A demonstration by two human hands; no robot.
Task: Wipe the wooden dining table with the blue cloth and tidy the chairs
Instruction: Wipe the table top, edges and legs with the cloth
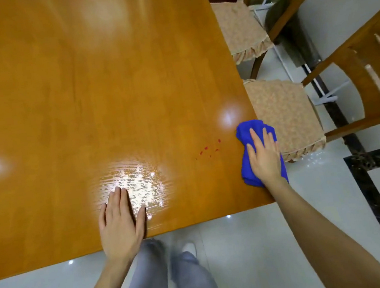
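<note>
The blue cloth point(247, 128) sits bunched on the wooden table's point(82, 97) right edge near the front corner, partly overhanging, with the right hand point(263, 158) flat on it, fingers straight and slightly spread. The left hand point(120, 224) braces flat by the near edge, fingers together, thumb out. Best bet is a firm leftward sweep through the red specks point(209, 150): plenty of open tabletop that way, but the nearer chair's point(283, 113) cushion lies just beside the cloth, so crumbs could drop there.
</note>
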